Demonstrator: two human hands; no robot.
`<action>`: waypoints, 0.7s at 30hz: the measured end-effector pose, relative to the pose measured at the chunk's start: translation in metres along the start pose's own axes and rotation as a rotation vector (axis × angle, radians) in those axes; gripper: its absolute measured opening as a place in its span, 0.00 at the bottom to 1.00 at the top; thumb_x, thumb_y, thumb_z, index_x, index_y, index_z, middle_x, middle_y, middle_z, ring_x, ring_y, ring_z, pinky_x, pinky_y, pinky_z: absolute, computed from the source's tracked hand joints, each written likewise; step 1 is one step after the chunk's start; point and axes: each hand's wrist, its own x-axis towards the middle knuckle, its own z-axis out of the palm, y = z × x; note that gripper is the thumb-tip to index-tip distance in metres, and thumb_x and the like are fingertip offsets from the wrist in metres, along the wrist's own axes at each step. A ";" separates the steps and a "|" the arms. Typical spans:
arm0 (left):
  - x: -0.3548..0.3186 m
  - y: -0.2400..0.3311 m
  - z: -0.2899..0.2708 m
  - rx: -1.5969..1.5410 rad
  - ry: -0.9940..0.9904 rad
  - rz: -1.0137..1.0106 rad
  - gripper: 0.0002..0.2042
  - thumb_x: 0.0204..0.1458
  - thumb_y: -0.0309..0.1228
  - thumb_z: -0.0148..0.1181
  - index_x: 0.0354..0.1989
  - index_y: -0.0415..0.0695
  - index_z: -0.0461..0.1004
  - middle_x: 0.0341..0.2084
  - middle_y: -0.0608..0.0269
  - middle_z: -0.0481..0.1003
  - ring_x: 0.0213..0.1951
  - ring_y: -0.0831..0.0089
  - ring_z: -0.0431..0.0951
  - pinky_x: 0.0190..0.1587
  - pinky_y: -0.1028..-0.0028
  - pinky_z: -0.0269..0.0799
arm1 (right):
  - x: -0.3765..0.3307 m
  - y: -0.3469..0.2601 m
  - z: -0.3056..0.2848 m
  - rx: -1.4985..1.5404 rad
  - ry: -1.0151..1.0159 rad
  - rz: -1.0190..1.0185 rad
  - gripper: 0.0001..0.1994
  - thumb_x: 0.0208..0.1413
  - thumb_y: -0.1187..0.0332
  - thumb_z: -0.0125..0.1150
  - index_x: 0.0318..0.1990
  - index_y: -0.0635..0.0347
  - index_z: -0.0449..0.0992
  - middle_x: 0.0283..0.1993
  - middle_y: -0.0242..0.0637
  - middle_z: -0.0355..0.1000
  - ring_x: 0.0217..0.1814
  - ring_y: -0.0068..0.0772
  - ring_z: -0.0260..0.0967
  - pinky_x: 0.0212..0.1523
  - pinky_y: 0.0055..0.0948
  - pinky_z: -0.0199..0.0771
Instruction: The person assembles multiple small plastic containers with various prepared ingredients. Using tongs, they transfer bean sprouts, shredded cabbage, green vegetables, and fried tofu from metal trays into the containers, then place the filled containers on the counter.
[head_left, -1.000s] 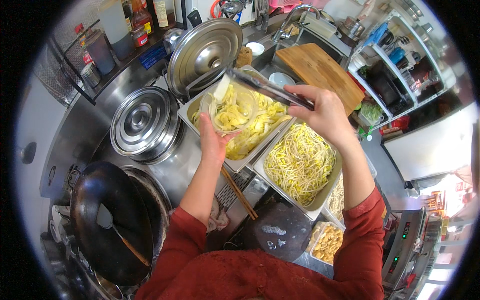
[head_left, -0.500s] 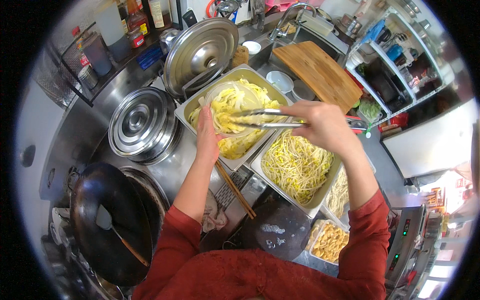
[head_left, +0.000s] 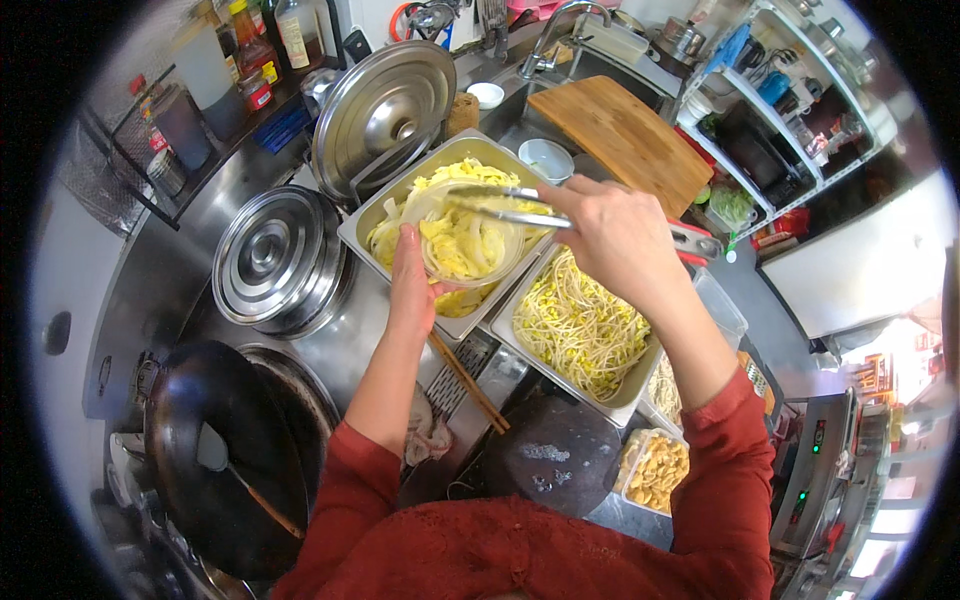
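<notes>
Tongs (head_left: pixel 522 215): metal, red-edged handle, in the right hand (head_left: pixel 618 235); long axis runs roughly left to right, slanting slightly down to the right. Tips point left, over the bowl (head_left: pixel 518 252); handle end sticks out past the hand, to the right.
Tong arms: a narrow gap between them – cannot tell if the tips grip anything.
Right fingers: closed around the tongs near mid-length.
Bowl: clear, round, no long axis; mouth faces up toward the camera; held over the strip tray (head_left: pixel 462 327).
Left hand (head_left: pixel 408 290): at the bowl's near left side, thumb up along the wall, fingers partly hidden under it – holding the bowl.
Yellow strips (head_left: pixel 462 252): some in the bowl, more in the strip tray around and below it.
Sprout tray (head_left: pixel 622 412): just right of the strip tray, nearer the person, full of sprouts (head_left: pixel 580 325), below the right forearm.
Chopsticks (head_left: pixel 468 382): near the strip tray's near corner, long axis slanting from upper left to lower right.
Wok (head_left: pixel 250 510): lower left, spatula (head_left: pixel 212 450) in it, blade toward the upper left.
Pot (head_left: pixel 268 262): lidded, on the surface (head_left: pixel 345 325), left of the strip tray.
Board (head_left: pixel 620 140): wooden, across the sink, beyond the right hand.
</notes>
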 end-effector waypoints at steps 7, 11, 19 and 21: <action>-0.001 0.004 0.000 0.026 0.060 0.031 0.36 0.68 0.62 0.35 0.73 0.47 0.56 0.66 0.52 0.66 0.65 0.55 0.72 0.55 0.43 0.78 | -0.019 -0.003 0.000 0.133 -0.178 -0.118 0.17 0.49 0.64 0.73 0.49 0.51 0.82 0.36 0.37 0.80 0.39 0.41 0.82 0.36 0.39 0.81; -0.003 0.002 -0.002 0.017 0.133 0.140 0.32 0.71 0.56 0.38 0.73 0.46 0.56 0.67 0.52 0.65 0.66 0.55 0.70 0.58 0.43 0.77 | -0.020 0.007 0.000 0.124 -0.171 -0.175 0.20 0.50 0.62 0.73 0.52 0.50 0.82 0.39 0.38 0.81 0.40 0.42 0.82 0.39 0.41 0.81; -0.005 -0.006 -0.002 -0.115 0.113 0.191 0.30 0.72 0.53 0.35 0.74 0.46 0.55 0.69 0.52 0.63 0.68 0.54 0.68 0.63 0.42 0.72 | -0.008 -0.003 -0.002 0.040 -0.189 -0.103 0.17 0.51 0.63 0.71 0.50 0.48 0.81 0.38 0.38 0.81 0.40 0.41 0.82 0.39 0.40 0.81; -0.006 -0.005 -0.003 -0.141 0.085 0.148 0.30 0.72 0.54 0.35 0.74 0.46 0.55 0.69 0.52 0.62 0.68 0.54 0.68 0.62 0.42 0.73 | -0.002 -0.002 -0.003 -0.013 -0.186 -0.074 0.17 0.51 0.63 0.72 0.50 0.48 0.82 0.39 0.38 0.81 0.41 0.40 0.82 0.40 0.39 0.81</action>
